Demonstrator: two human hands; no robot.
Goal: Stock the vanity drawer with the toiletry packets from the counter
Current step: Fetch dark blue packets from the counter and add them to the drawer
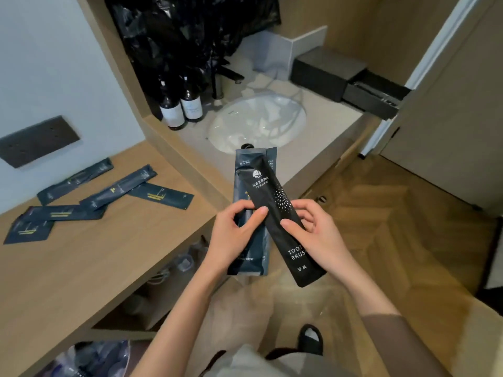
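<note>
The wooden counter (pixel 89 257) fills the left of the frame, smooth and pale-grained, with five flat dark packets (pixel 114 190) lying loose on it at middle left, some overlapping. Past it, at upper middle, sits the stone vanity top with its round white sink (pixel 255 123), two brown glass bottles (pixel 179 107) to its left, and at upper right a black box whose drawer (pixel 374 95) stands pulled out.

I judge I'm midway through stocking: some packets are gathered, not yet carried over. My left hand (pixel 234 235) is closed around a couple of long packets (pixel 250 213) stacked upright at frame centre, thumb pressed across the front. My right hand (pixel 318 232) pinches the matte black toothbrush packet (pixel 277 221), slanted over the stack and touching it.

Next I'd square these slippery, crinkly sleeves into one bundle, then reach up right to the open drawer and lay them in lengthwise.
</note>
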